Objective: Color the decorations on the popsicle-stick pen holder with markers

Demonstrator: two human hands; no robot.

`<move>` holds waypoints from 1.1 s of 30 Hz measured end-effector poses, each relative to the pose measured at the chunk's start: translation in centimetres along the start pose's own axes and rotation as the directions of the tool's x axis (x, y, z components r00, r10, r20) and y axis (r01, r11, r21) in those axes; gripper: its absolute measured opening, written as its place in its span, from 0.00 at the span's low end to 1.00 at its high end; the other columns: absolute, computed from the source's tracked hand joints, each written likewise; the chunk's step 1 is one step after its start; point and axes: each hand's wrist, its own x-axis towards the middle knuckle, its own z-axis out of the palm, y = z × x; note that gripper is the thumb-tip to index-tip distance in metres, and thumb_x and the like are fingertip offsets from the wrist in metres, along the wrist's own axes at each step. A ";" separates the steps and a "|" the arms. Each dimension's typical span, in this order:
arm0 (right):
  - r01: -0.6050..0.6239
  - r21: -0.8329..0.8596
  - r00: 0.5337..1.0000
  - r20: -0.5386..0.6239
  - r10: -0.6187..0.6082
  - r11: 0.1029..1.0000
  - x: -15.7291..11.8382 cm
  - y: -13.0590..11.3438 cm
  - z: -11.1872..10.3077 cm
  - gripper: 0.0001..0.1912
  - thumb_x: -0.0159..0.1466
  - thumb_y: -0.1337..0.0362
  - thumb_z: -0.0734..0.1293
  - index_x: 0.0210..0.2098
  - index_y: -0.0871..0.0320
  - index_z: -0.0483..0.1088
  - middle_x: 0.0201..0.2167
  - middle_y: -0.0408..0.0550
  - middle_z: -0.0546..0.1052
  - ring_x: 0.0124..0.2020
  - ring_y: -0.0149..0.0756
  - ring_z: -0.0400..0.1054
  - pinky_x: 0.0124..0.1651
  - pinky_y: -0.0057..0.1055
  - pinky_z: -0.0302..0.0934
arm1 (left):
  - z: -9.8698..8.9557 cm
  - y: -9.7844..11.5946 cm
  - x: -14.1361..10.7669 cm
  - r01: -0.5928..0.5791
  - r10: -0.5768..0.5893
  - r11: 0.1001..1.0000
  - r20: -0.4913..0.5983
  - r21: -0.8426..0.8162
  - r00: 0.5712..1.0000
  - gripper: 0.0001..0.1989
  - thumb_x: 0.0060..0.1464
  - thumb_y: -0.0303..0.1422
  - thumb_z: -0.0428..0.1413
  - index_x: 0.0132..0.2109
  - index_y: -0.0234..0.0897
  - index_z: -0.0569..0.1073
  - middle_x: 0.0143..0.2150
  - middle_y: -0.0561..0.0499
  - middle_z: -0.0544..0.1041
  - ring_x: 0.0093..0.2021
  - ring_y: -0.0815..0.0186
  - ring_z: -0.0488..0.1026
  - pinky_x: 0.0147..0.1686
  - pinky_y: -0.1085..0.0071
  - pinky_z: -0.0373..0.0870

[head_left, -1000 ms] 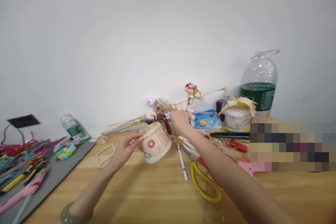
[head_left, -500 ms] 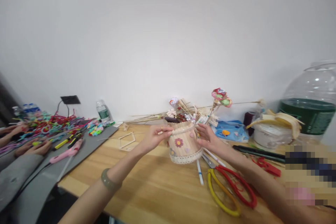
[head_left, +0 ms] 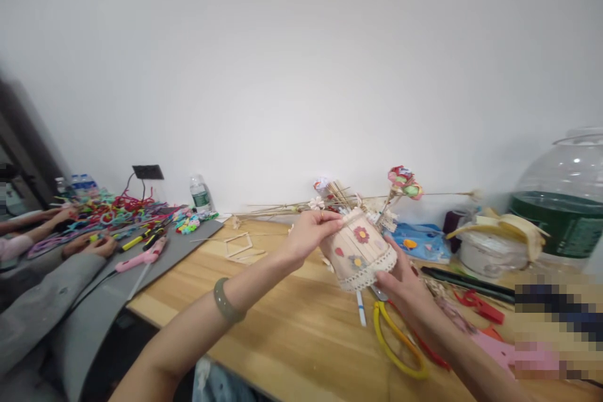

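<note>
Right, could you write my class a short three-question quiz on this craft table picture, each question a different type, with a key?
1. Multiple choice: what runs around the lower edge of the flower-decorated pot?
A) yellow tape
B) lace trim
C) green leaves

2. True or false: only the right hand touches the pot.

3. Short answer: what is draped over the white tub?

Key:
1. B.
2. False: the left hand holds its upper end, while the right hand holds it near the lower edge.
3. A banana peel.
</note>
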 end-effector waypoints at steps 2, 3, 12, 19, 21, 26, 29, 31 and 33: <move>-0.061 0.078 0.998 0.008 0.061 0.995 -0.6 -0.5 0.6 0.41 0.51 0.53 0.71 0.60 0.43 0.49 0.65 0.46 0.54 0.61 0.43 0.53 0.58 0.43 0.51 | 0.0 0.5 0.1 0.045 -0.045 0.999 0.075 0.001 0.996 0.20 0.47 0.44 0.57 0.37 0.29 0.77 0.31 0.47 0.78 0.30 0.66 0.71 0.32 0.73 0.64; -0.099 0.119 0.995 0.020 0.097 0.988 -0.9 -0.8 0.9 0.36 0.54 0.51 0.68 0.59 0.45 0.53 0.63 0.47 0.58 0.60 0.44 0.56 0.57 0.44 0.53 | -0.2 0.8 0.2 0.070 -0.070 0.998 0.121 0.004 0.990 0.23 0.48 0.47 0.55 0.38 0.28 0.77 0.31 0.46 0.78 0.30 0.66 0.71 0.31 0.73 0.65; -0.269 0.417 0.962 0.073 0.263 0.868 -3.2 -1.8 1.9 0.28 0.60 0.43 0.55 0.58 0.44 0.57 0.58 0.47 0.67 0.51 0.45 0.67 0.50 0.48 0.60 | -1.5 2.2 -0.6 0.049 -0.100 0.992 0.468 0.120 0.878 0.23 0.50 0.50 0.53 0.32 0.32 0.77 0.34 0.48 0.78 0.37 0.64 0.72 0.41 0.71 0.66; -0.315 0.367 0.949 0.106 0.298 0.875 -4.9 -1.5 3.0 0.28 0.59 0.42 0.56 0.56 0.44 0.58 0.54 0.45 0.71 0.46 0.41 0.71 0.42 0.33 0.65 | -1.8 4.1 -0.7 0.013 -0.143 0.979 0.643 0.203 0.752 0.16 0.40 0.39 0.64 0.36 0.34 0.77 0.35 0.52 0.77 0.37 0.64 0.72 0.41 0.71 0.67; -0.331 0.301 0.944 0.117 0.310 0.894 -5.3 -1.3 3.2 0.28 0.56 0.41 0.58 0.52 0.46 0.63 0.53 0.46 0.72 0.46 0.42 0.71 0.35 0.30 0.66 | -1.8 4.6 -0.7 0.017 -0.156 0.976 0.639 0.218 0.753 0.15 0.41 0.40 0.63 0.34 0.34 0.77 0.32 0.53 0.77 0.35 0.66 0.72 0.39 0.72 0.67; -0.323 0.037 0.946 0.015 0.323 0.946 -4.9 0.1 2.4 0.24 0.55 0.43 0.61 0.38 0.57 0.70 0.40 0.59 0.77 0.44 0.50 0.72 0.33 0.36 0.67 | -1.7 4.9 -0.8 0.040 -0.178 0.967 0.561 0.250 0.809 0.16 0.45 0.43 0.60 0.33 0.32 0.75 0.29 0.52 0.75 0.28 0.70 0.70 0.29 0.76 0.64; -0.165 -0.176 0.972 -0.198 0.129 0.971 -4.0 0.6 0.9 0.24 0.56 0.41 0.58 0.37 0.55 0.67 0.39 0.56 0.76 0.44 0.51 0.71 0.40 0.47 0.66 | -1.4 4.7 -0.8 0.068 -0.216 0.956 0.526 0.285 0.823 0.17 0.45 0.44 0.59 0.32 0.31 0.73 0.28 0.51 0.74 0.26 0.71 0.68 0.26 0.76 0.63; 0.003 -0.357 0.949 -0.294 -0.115 0.934 -3.8 0.3 -0.2 0.23 0.57 0.43 0.57 0.40 0.53 0.65 0.44 0.54 0.72 0.51 0.51 0.65 0.50 0.50 0.60 | -1.1 4.4 -0.9 0.087 -0.240 0.949 0.513 0.304 0.824 0.19 0.46 0.46 0.57 0.32 0.31 0.73 0.28 0.51 0.73 0.26 0.71 0.68 0.26 0.76 0.63; 0.163 -0.543 0.883 -0.292 -0.368 0.823 -4.2 -0.1 -0.8 0.21 0.59 0.46 0.58 0.44 0.53 0.62 0.49 0.53 0.68 0.56 0.49 0.59 0.57 0.50 0.52 | -0.6 4.0 -1.0 0.093 -0.248 0.944 0.499 0.315 0.830 0.19 0.48 0.47 0.55 0.31 0.31 0.72 0.27 0.52 0.73 0.26 0.71 0.67 0.27 0.76 0.63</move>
